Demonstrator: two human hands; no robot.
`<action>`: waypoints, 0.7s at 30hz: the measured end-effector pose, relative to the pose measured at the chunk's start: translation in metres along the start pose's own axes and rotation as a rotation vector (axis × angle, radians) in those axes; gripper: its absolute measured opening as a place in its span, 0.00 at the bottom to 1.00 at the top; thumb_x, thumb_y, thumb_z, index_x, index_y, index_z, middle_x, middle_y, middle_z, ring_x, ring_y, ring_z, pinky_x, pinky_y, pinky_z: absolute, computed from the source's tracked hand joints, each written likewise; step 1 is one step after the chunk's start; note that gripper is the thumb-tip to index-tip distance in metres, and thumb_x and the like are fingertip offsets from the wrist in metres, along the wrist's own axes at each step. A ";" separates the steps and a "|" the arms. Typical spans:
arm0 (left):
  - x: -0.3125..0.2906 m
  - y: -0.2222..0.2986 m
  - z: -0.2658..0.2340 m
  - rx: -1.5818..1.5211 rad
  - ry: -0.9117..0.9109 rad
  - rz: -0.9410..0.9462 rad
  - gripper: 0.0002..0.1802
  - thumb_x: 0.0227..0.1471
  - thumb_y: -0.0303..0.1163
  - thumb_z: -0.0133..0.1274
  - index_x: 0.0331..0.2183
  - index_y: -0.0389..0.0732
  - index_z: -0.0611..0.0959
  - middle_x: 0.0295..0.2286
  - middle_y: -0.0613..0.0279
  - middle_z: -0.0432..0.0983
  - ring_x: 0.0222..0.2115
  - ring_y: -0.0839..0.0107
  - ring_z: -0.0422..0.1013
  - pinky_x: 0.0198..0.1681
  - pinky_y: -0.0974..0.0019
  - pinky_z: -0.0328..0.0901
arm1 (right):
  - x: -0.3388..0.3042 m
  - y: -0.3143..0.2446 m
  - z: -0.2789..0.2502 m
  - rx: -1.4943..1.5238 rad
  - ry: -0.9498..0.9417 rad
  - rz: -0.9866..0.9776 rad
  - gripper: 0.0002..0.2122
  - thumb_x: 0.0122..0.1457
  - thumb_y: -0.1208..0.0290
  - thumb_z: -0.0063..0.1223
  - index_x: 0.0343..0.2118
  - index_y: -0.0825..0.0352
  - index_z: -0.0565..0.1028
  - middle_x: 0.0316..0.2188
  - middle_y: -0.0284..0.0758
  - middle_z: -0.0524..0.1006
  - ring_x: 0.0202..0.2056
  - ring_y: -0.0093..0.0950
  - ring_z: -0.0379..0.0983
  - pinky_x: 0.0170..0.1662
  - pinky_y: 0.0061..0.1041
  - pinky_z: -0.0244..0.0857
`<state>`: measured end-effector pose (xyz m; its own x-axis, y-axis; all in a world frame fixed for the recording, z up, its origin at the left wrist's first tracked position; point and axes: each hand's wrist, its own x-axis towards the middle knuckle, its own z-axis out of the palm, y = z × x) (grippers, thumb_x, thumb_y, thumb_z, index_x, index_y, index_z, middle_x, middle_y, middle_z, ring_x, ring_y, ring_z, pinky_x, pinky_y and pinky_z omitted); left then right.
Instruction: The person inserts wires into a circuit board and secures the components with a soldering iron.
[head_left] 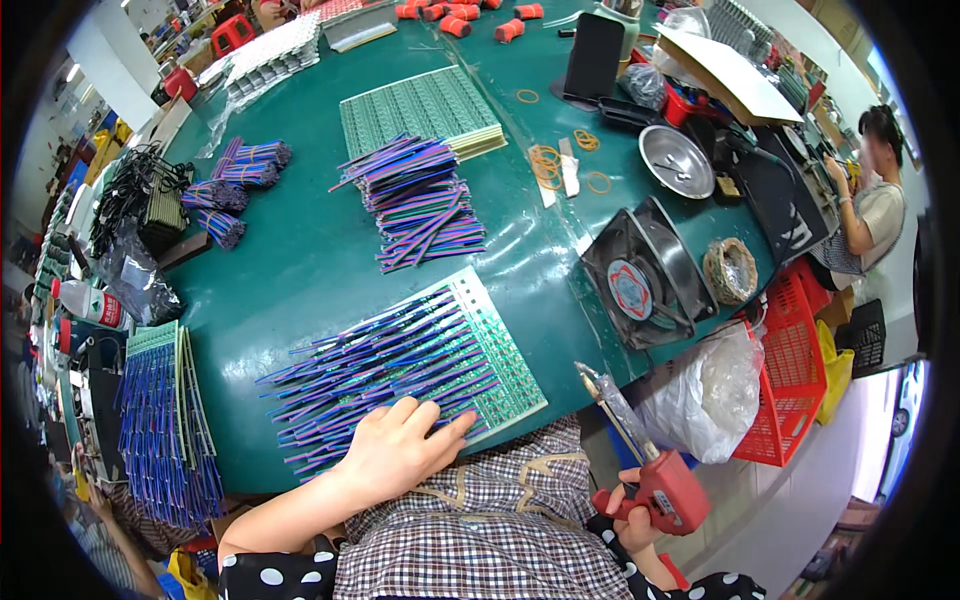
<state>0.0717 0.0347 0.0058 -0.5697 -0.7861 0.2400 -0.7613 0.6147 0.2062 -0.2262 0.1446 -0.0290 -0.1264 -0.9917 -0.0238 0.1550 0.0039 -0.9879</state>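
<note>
A green circuit board panel (515,378) lies at the table's near edge, with rows of blue and purple wires (370,365) spread across it. My left hand (398,445) rests on the board's near side, fingers curled and pressed together by the wire ends. What its fingertips pinch, if anything, is too small to make out. Off the table's edge at the lower right, my right hand (635,520) grips a red soldering gun (675,492) by its handle. The gun's long tip (590,380) points up and left, apart from the board.
Beyond the board lie loose wires (425,205) and stacked green panels (420,105). Wire bundles (240,180) and a wired board stack (165,430) are at left. A fan (640,275), metal bowl (677,162), rubber bands (545,165) and red crate (795,370) stand right. Another person (870,210) is far right.
</note>
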 end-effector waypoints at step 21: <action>-0.034 0.018 -0.008 0.126 -0.120 -0.093 0.28 0.40 0.30 0.51 0.48 0.56 0.79 0.20 0.72 0.55 0.20 0.76 0.58 0.20 0.74 0.57 | 0.009 0.018 -0.020 -0.086 -0.146 0.044 0.32 0.51 0.57 0.62 0.48 0.78 0.61 0.36 0.43 0.76 0.24 0.25 0.74 0.25 0.19 0.65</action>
<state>0.0803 0.0728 0.0091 -0.5219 -0.8460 0.1089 -0.8410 0.5317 0.0999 -0.2444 0.1385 -0.0503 0.0229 -0.9984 -0.0509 0.0717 0.0524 -0.9960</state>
